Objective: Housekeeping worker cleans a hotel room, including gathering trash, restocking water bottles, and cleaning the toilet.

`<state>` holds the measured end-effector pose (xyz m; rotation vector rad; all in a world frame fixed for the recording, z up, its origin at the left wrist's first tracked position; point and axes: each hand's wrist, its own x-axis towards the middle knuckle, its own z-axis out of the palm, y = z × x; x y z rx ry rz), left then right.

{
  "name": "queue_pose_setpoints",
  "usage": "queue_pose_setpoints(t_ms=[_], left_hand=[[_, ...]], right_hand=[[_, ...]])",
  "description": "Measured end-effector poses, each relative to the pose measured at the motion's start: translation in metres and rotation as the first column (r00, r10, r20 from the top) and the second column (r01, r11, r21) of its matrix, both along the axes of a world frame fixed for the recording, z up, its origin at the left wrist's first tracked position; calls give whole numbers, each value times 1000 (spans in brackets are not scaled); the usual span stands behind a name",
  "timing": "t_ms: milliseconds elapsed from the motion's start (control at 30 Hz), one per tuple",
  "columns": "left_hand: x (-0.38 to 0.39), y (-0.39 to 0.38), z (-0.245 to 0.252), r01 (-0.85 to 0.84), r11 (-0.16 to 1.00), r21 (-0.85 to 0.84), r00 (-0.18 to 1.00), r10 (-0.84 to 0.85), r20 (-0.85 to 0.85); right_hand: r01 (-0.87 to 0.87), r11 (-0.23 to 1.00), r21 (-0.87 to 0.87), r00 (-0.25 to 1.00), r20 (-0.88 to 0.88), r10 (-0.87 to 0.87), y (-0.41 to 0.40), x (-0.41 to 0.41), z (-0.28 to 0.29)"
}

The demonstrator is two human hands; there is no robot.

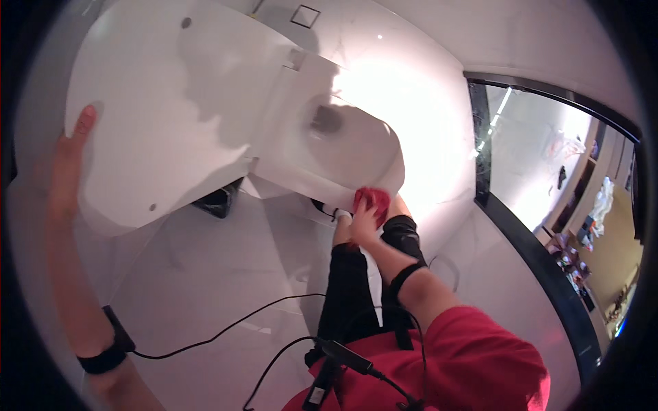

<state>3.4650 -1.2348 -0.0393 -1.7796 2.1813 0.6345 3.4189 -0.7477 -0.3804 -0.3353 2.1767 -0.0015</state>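
Note:
A white toilet bowl [288, 174] lies before me, with some dark water or shadow at its bottom. Its raised lid [154, 118] has small round bumpers on the face turned to me. At the lid's far left edge is my left hand [72, 149], thumb on this face and fingers hidden behind. My right hand [364, 223] holds a crumpled red cloth [379, 201] against the near outer rim of the bowl. Part of the cloth is covered by the fingers.
A black bin-like object [218, 199] stands on the tiled floor [205, 267] beside the toilet. Black cables [231, 324] hang between my arm and body. A dark-framed opening [540, 287] at right shows shelves and plastic bags. A square drain outline [305, 16] lies beyond the toilet.

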Motion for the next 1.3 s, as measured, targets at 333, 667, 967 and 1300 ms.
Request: queue_pose_setpoints(t_ms=[333,667,967,1300], left_hand=[[38,-15,-18,-27,997,-67,943,4,-333],[24,1,-7,-26,980,-198,932,-47,-358],[9,9,2,-16,969,-247,949,-63,-309],[35,2,-22,63,922,-383,941,-182,-285]], right_hand=[[-156,-112,-981,985,-146,-93,-391,-36,231],[595,-123,-795,803,594,44,-352,114,222],[612,251,-750,596,228,-770,-361,48,91],[896,444,27,361,536,-763,-315,144,95]])
